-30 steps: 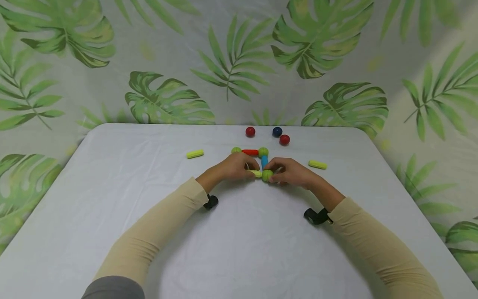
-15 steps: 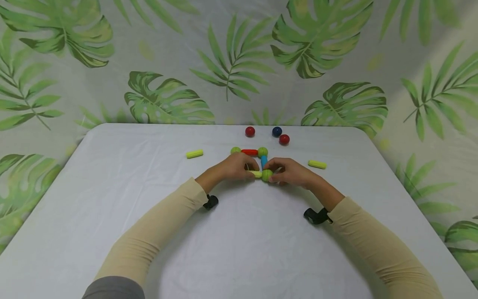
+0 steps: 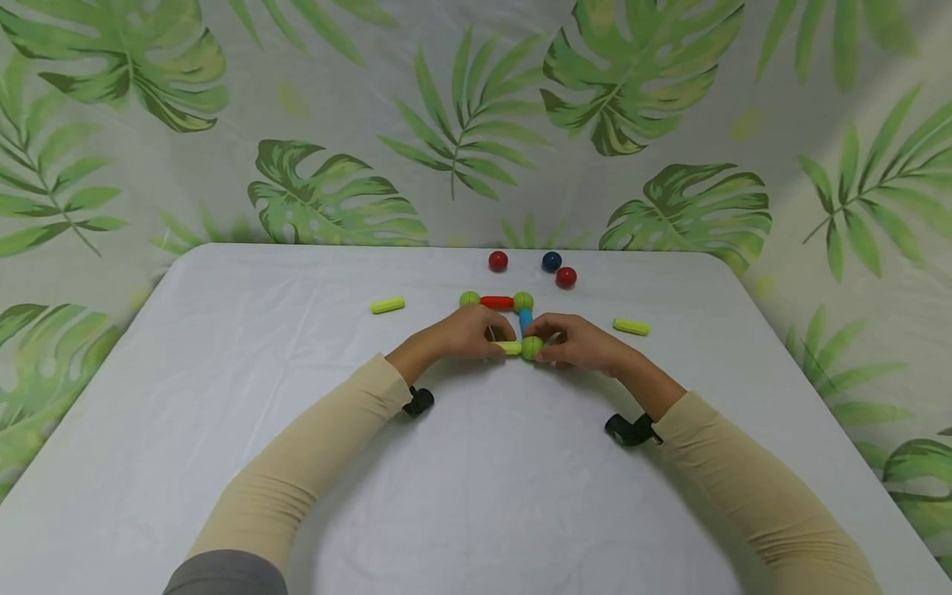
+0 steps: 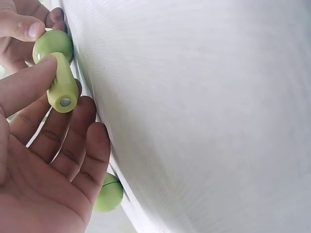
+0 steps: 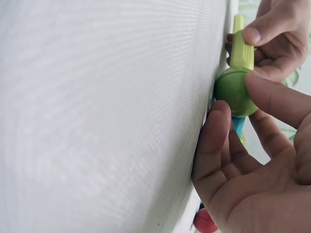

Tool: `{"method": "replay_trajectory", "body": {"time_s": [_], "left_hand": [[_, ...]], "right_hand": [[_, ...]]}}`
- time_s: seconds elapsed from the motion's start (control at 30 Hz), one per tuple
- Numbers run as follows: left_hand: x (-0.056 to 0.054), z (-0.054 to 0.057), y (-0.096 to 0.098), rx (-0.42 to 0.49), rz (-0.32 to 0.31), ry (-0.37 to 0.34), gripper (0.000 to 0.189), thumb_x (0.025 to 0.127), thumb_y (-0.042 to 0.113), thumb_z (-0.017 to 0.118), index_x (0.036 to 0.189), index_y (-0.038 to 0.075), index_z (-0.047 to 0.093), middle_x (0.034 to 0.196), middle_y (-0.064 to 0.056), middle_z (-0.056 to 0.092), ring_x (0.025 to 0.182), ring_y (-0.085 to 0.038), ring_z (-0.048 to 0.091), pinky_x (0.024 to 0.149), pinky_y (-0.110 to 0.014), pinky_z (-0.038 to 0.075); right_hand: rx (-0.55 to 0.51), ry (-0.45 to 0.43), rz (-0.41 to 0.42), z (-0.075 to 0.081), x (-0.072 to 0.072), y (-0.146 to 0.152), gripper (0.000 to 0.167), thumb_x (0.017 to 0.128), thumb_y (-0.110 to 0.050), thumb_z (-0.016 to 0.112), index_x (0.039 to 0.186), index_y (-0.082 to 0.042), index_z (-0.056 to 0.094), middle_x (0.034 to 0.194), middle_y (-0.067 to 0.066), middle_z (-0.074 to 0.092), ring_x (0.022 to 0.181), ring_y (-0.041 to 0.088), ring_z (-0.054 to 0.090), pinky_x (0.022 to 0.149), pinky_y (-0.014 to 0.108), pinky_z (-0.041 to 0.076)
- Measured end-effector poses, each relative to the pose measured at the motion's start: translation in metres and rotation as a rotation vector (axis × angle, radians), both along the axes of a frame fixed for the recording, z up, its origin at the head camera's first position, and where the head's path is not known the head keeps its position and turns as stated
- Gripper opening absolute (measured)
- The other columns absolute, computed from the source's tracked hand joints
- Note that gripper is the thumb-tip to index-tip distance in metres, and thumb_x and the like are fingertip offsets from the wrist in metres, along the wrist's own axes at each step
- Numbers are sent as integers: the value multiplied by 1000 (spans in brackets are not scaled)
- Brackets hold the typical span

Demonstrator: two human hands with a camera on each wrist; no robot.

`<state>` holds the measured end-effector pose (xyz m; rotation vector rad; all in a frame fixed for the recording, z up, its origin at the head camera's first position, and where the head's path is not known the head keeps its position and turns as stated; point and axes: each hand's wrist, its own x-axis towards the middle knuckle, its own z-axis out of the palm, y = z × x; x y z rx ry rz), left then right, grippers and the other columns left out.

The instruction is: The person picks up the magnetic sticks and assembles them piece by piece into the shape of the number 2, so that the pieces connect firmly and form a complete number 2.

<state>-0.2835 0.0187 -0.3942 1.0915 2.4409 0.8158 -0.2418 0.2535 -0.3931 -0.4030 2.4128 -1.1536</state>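
Note:
My left hand (image 3: 470,332) pinches a yellow-green rod (image 4: 63,90) between thumb and fingers; a metal disc shows in the rod's near end. The rod's other end meets a green ball (image 5: 234,92), which my right hand (image 3: 578,340) holds between thumb and fingers. From that ball a blue rod (image 3: 525,321) runs back to a second green ball (image 3: 524,302). A red rod (image 3: 497,302) joins this one to a third green ball (image 3: 469,298), partly behind my left hand. Together they form an open-sided frame lying on the white table.
Two red balls (image 3: 566,277) and a dark blue ball (image 3: 552,262) lie near the table's far edge. One loose yellow-green rod (image 3: 387,305) lies left of the frame, another yellow-green rod (image 3: 631,326) right of it. A leaf-patterned cloth (image 3: 476,124) hangs behind the table.
Both hands keep their grip in nearly the same place. The pinched yellow-green rod has tilted very slightly, and the rest of the frame looks unmoved.

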Motion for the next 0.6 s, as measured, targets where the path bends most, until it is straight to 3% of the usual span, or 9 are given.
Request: {"method": "replay_trajectory", "body": {"time_s": [0.33, 0.6], "left_hand": [[-7, 6, -14, 9, 21, -4, 25, 94, 20, 66, 116, 10, 72, 110, -4, 73, 100, -19, 65, 91, -30, 54], [-35, 19, -13, 109, 190, 200, 26, 97, 19, 62, 117, 7, 71, 116, -7, 70, 93, -23, 61, 85, -34, 52]], "right_hand": [[-2, -11, 1, -4, -1, -2, 38, 93, -11, 67, 129, -9, 58, 121, 16, 58, 96, 23, 57, 76, 29, 53], [14, -17, -2, -3, -2, 1, 38, 93, -12, 67, 130, -9, 58, 124, 16, 57, 100, 25, 56, 79, 30, 54]]}}
